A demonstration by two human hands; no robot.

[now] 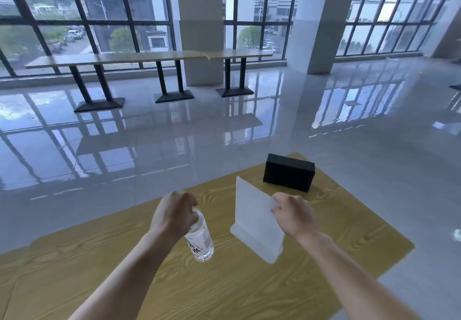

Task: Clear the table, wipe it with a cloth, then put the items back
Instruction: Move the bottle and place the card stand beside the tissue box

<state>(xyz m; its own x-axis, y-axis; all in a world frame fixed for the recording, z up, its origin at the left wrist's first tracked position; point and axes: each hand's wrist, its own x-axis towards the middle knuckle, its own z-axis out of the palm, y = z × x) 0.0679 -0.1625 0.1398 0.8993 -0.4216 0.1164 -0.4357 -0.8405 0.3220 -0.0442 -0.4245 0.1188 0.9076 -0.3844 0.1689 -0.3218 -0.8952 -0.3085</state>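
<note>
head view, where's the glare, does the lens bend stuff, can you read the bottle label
Head view: window daylight mirrors brightly off the glossy floor; head view: the wide lens bows the window bars and the table edges; head view: the label on the bottle in the left hand grip is too soft to read, and the white stand pinched by the right hand looks washed out.

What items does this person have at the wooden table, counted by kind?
water bottle: 1, gripped by the left hand
white sign stand: 1, pinched by the right hand
black box: 1
Total: 3
</note>
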